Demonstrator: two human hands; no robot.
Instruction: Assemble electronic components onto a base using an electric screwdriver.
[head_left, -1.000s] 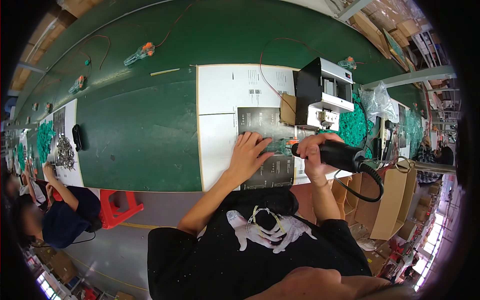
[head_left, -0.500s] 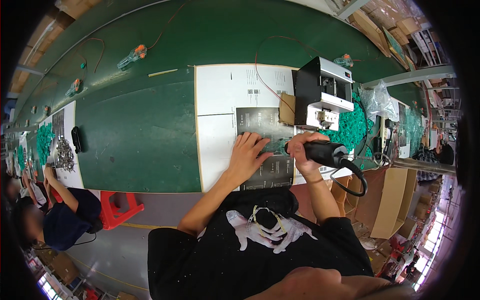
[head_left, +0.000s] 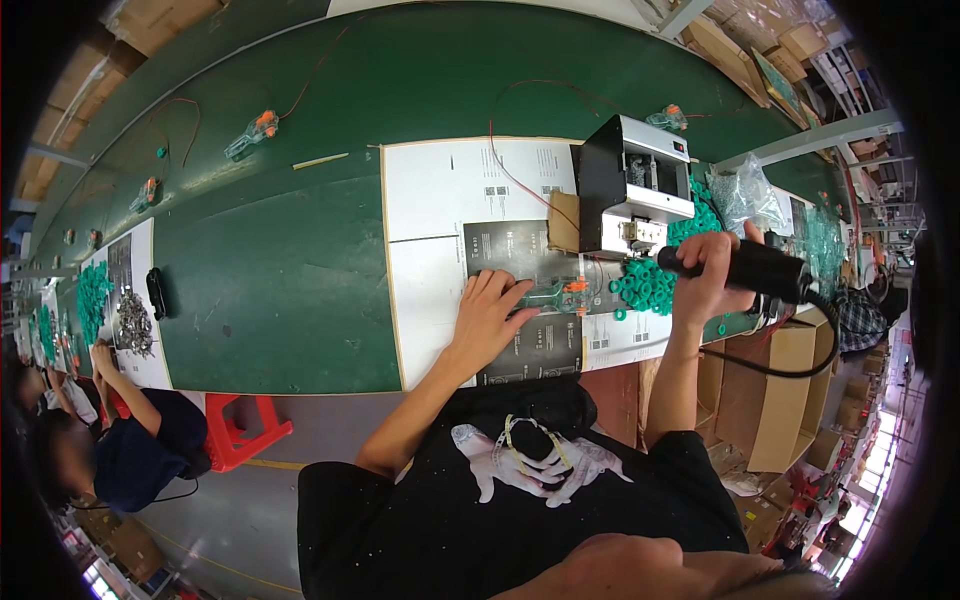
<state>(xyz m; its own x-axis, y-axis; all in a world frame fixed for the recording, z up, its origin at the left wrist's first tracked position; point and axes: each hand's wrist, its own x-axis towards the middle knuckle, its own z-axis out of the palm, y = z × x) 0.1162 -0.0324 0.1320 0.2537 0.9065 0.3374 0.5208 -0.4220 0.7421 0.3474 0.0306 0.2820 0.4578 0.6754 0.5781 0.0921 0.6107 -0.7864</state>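
2 hands show in the head view. The right hand (head_left: 712, 272), wrapped around a black power tool (head_left: 765, 270), has swung out toward 3 o'clock, so the tool stands apart from the clear green piece (head_left: 548, 295) and work on its orange end (head_left: 576, 286) seems paused. That piece lies on a dark printed sheet (head_left: 548, 345), its 9 o'clock end pinched by the left hand (head_left: 487, 315). 0.5 s ago the right hand hid the orange end; now it shows, with green rings (head_left: 647, 288) at its 3 o'clock.
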